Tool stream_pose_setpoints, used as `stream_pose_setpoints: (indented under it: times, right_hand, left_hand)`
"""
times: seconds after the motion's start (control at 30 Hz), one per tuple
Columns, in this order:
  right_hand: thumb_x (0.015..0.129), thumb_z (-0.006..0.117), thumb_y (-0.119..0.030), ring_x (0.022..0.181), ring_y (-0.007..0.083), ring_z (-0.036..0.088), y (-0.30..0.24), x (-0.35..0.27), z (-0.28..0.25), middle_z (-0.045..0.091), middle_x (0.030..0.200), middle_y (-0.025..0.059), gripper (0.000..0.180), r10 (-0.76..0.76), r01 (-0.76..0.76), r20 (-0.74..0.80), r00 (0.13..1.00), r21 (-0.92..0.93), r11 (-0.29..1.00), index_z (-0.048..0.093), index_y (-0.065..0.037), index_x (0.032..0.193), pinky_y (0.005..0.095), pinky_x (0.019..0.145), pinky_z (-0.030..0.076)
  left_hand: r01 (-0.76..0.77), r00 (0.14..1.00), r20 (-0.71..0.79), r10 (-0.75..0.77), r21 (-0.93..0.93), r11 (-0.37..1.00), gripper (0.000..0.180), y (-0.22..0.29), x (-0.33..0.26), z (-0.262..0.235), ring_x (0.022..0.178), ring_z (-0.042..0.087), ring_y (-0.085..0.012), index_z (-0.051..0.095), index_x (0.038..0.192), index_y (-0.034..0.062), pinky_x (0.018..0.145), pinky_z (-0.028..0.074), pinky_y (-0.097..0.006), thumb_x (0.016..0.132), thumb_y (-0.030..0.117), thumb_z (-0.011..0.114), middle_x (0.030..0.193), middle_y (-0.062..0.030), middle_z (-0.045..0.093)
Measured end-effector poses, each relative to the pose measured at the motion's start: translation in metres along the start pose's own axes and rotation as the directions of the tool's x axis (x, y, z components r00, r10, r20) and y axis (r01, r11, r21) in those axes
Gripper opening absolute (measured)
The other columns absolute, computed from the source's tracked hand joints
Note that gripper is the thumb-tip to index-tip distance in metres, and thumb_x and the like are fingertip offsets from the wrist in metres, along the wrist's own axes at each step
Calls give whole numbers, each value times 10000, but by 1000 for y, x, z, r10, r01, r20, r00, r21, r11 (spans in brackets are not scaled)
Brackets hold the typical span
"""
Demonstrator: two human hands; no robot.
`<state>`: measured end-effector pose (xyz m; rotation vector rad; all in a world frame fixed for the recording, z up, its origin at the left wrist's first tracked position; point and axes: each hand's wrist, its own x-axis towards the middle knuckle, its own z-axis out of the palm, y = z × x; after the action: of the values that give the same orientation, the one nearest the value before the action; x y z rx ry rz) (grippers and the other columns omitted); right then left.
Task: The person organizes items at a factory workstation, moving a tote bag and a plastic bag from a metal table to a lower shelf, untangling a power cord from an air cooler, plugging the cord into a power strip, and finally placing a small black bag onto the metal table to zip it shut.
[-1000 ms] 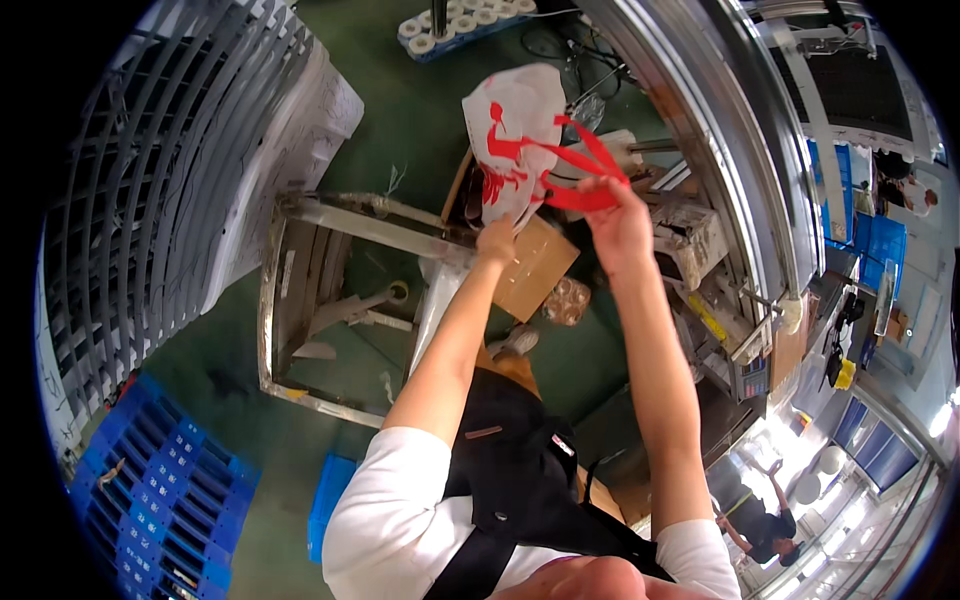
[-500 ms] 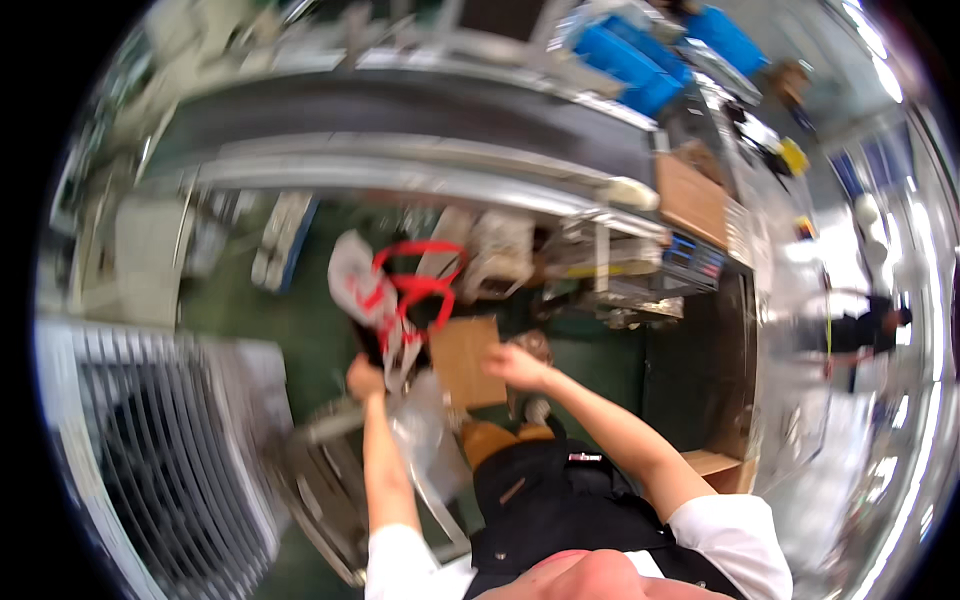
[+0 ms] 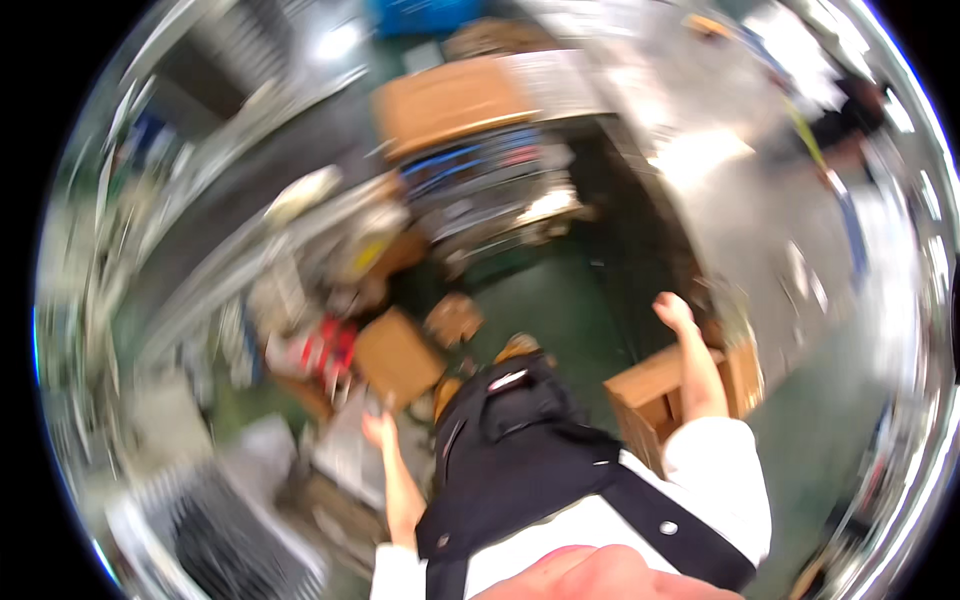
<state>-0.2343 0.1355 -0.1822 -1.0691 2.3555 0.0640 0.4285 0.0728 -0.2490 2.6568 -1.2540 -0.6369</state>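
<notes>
My left hand (image 3: 380,428) hangs low beside a brown cardboard piece (image 3: 398,357), near a pale grey sheet-like thing (image 3: 345,452). Motion smears its fingers, and I cannot make out anything in them. A red and white bag (image 3: 328,345) lies just beyond that hand. Out to the right, my right hand (image 3: 674,310) is raised near an open cardboard box (image 3: 640,385), its forearm passing over the box. Its fingers look bunched but are too blurred to read.
Ahead stands a rack with blue parts (image 3: 470,165), topped by a brown board (image 3: 455,100). A long grey conveyor-like bench (image 3: 230,185) runs off left. A slatted grey crate (image 3: 225,530) is at lower left. Another person (image 3: 850,115) is at far right.
My view has swung to the right, so the bench and bag sit further left. My right hand has moved out to the right, over by the open cardboard box.
</notes>
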Motion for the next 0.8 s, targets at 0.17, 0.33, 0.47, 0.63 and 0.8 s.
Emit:
stream_pose_setpoints:
  times: [0.17, 0.33, 0.47, 0.63, 0.8]
  right_hand:
    - [743, 525, -226, 851, 307, 597, 58, 37, -73, 631, 862, 145, 226, 231, -102, -363, 903, 341, 934, 615, -75, 884, 402, 729, 470]
    - [721, 560, -204, 841, 281, 605, 147, 46, -95, 638, 850, 126, 275, 455, -166, -426, 782, 561, 811, 592, -66, 957, 385, 723, 469]
    - [723, 568, -211, 956, 348, 547, 182, 78, -100, 585, 1004, 193, 399, 583, -289, -378, 719, 600, 746, 535, -33, 1078, 413, 828, 449]
    - [741, 594, -251, 1071, 354, 479, 247, 151, -118, 499, 1170, 197, 530, 621, -349, -503, 601, 535, 770, 445, -23, 1195, 432, 879, 424]
    - [773, 585, -327, 1185, 320, 391, 328, 201, -128, 434, 1257, 157, 591, 566, -400, -623, 540, 402, 824, 388, -26, 1242, 489, 932, 360]
  left_hand:
    - [-209, 523, 782, 340, -270, 940, 419, 85, -52, 49, 984, 554, -228, 510, 1119, -24, 837, 445, -315, 749, 116, 648, 1060, -154, 586]
    - [-526, 388, 732, 560, -323, 787, 336, 216, -38, 17, 901, 576, -161, 524, 1092, -15, 784, 457, -269, 788, 103, 604, 960, -108, 616]
    - [-510, 571, 581, 580, -302, 805, 247, 242, 15, -20, 726, 525, -104, 552, 1008, -8, 667, 448, -239, 782, 79, 601, 811, -26, 583]
    - [-491, 546, 606, 578, -327, 807, 137, 224, -17, -11, 664, 524, -121, 576, 902, 14, 618, 456, -271, 781, 78, 576, 742, -19, 576]
    - [-425, 546, 809, 216, 46, 904, 97, 160, -91, 75, 676, 549, -143, 595, 848, 36, 617, 466, -298, 779, 96, 563, 730, -47, 595]
